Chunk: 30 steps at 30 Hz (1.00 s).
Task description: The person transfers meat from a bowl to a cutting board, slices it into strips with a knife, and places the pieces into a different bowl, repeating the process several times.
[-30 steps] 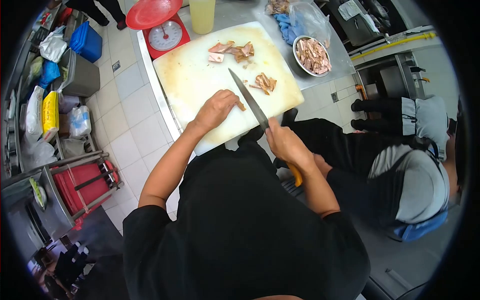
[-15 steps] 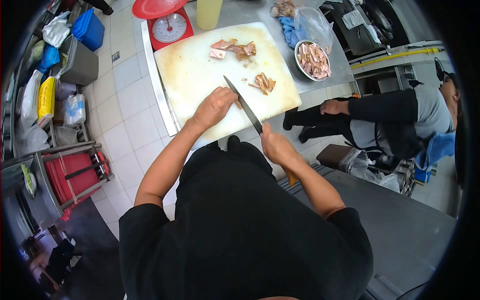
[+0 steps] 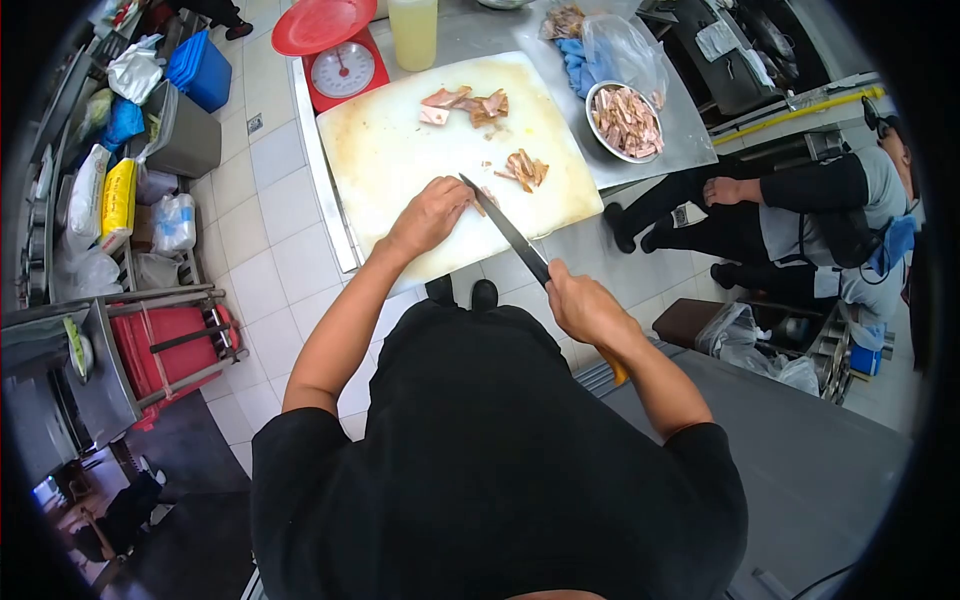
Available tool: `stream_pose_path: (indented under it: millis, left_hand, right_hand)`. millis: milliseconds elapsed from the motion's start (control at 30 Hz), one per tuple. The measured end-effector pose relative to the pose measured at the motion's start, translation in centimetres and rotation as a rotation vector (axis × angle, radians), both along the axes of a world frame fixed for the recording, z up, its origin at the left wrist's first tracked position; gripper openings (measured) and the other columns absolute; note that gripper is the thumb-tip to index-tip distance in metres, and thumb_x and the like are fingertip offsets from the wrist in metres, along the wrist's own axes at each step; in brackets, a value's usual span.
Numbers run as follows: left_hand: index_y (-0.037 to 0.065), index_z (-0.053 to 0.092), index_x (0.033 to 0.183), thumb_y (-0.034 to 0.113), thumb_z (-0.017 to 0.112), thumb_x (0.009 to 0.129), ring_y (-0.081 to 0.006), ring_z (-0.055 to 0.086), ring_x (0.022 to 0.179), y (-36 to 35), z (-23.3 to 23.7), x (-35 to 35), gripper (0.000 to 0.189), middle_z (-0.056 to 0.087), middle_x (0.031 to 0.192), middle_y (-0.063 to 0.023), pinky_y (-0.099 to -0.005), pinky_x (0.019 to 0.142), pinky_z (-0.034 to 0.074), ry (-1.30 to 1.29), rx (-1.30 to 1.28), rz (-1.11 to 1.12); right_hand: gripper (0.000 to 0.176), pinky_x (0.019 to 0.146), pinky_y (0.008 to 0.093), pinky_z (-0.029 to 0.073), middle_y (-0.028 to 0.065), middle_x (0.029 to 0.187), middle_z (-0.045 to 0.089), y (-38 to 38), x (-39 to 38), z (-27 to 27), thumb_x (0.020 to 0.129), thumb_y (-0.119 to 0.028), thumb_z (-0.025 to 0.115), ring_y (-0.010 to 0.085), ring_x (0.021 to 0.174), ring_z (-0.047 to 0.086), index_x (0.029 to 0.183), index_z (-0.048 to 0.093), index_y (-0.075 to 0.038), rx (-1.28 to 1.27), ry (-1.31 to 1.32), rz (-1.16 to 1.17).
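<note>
Slicing at cutting board's near edge: right hand is gripping knife; left hand, curled, is pinning meat piece against the blade, so a slip is likely nicking fingers.

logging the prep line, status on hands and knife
Left hand curled over meat piece on cutting board. Right hand grips knife, tip beside the piece. Cut meat pile just beyond blade.

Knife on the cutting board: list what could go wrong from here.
1. The left hand rests by a meat piece right beside the blade of the knife. A slip by the right hand might cut it.
2. The cutting happens close to the near edge of the cutting board, so cut bits may fall off onto the floor.
</note>
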State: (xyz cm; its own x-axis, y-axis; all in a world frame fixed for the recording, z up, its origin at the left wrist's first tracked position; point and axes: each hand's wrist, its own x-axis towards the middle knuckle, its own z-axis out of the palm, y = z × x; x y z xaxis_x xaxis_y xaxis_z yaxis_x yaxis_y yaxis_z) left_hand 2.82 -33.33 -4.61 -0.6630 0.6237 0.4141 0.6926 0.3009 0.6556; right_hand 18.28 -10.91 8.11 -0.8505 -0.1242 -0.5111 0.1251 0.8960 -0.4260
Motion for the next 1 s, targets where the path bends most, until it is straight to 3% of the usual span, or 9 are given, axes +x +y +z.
stream_pose_path:
  millis: [233,400,467,533,567,700,767,867,1000]
  left_hand:
    - [0.001,0.065,0.099,-0.005,0.066,0.083,-0.0309,0.062,0.093,0.3,-0.4,0.0,0.016,0.063,0.093,-0.0128,-0.0392,0.083,0.051,0.000,-0.013,0.016]
    - [0.002,0.064,0.097,-0.004,0.064,0.084,-0.0323,0.061,0.091,0.0,-0.3,-0.2,0.014,0.063,0.093,-0.0132,-0.0391,0.083,0.051,-0.001,-0.018,-0.010]
    - [0.001,0.064,0.099,-0.002,0.063,0.087,-0.0270,0.063,0.086,-0.3,-0.3,-1.0,0.012,0.063,0.093,-0.0123,-0.0357,0.079,0.052,-0.014,0.027,0.019]
    - [0.001,0.063,0.100,0.001,0.062,0.091,-0.0189,0.063,0.080,-0.9,-0.3,-2.3,0.010,0.063,0.092,-0.0101,-0.0317,0.074,0.053,-0.308,0.128,0.251]
    - [0.000,0.062,0.099,0.000,0.061,0.089,-0.0216,0.063,0.078,-1.1,-0.7,-4.0,0.010,0.061,0.090,-0.0123,-0.0317,0.073,0.051,-0.283,0.235,0.338]
    - [-0.001,0.064,0.102,0.010,0.070,0.087,-0.0265,0.064,0.084,-1.3,0.7,-10.1,0.020,0.062,0.096,-0.0162,-0.0359,0.077,0.052,-0.250,0.125,0.472]
    - [-0.001,0.065,0.102,0.022,0.077,0.083,-0.0312,0.063,0.093,-0.4,0.9,-11.6,0.032,0.061,0.102,-0.0197,-0.0398,0.081,0.051,-0.224,-0.165,0.580]
    - [-0.001,0.065,0.105,0.028,0.081,0.080,-0.0349,0.061,0.099,0.2,0.1,-12.8,0.042,0.059,0.107,-0.0226,-0.0418,0.085,0.049,-0.314,-0.242,0.505]
    - [0.001,0.060,0.101,0.020,0.081,0.080,-0.0238,0.062,0.086,0.6,1.1,-12.2,0.035,0.063,0.094,-0.0135,-0.0345,0.079,0.051,-0.558,-0.166,0.430]
  right_hand:
    - [0.014,0.071,0.0578,0.050,0.0368,0.080,0.063,0.0,-0.3,-2.4,0.094,-0.005,0.042,0.0531,0.078,0.064,0.102,0.043,0.006,0.070,-0.093,0.051]
    - [0.019,0.073,0.0583,0.049,0.0366,0.081,0.063,-0.1,-1.2,-4.6,0.100,-0.014,0.042,0.0546,0.078,0.062,0.104,0.042,0.005,-0.055,-0.032,-0.021]
    - [0.024,0.072,0.0596,0.046,0.0360,0.080,0.062,0.8,-2.0,-2.5,0.103,-0.020,0.042,0.0549,0.078,0.061,0.105,0.041,0.003,-0.136,-0.112,-0.056]
    - [0.024,0.072,0.0605,0.044,0.0360,0.079,0.062,1.2,-1.5,-1.8,0.103,-0.023,0.043,0.0550,0.078,0.060,0.106,0.040,0.002,-0.179,-0.105,-0.110]
    - [0.025,0.072,0.0595,0.045,0.0354,0.080,0.062,1.2,-1.4,-1.5,0.103,-0.023,0.043,0.0549,0.078,0.060,0.105,0.041,0.001,-0.163,-0.086,-0.115]
    - [0.025,0.070,0.0586,0.046,0.0346,0.078,0.062,0.1,-2.1,-0.7,0.103,-0.023,0.042,0.0548,0.076,0.059,0.104,0.043,0.002,-0.205,-0.125,-0.014]
    - [0.024,0.064,0.0540,0.048,0.0300,0.073,0.062,-0.8,-2.5,-1.4,0.103,-0.023,0.041,0.0469,0.064,0.061,0.106,0.044,0.001,-0.245,-0.192,0.028]
    - [0.024,0.057,0.0491,0.050,0.0251,0.069,0.062,-0.8,-2.8,-2.2,0.103,-0.022,0.040,0.0373,0.052,0.061,0.107,0.045,0.001,-0.272,-0.268,0.007]
    - [0.027,0.058,0.0484,0.051,0.0244,0.072,0.064,1.0,-2.7,-3.0,0.103,-0.024,0.039,0.0361,0.053,0.062,0.107,0.045,0.001,-0.249,-0.213,-0.091]
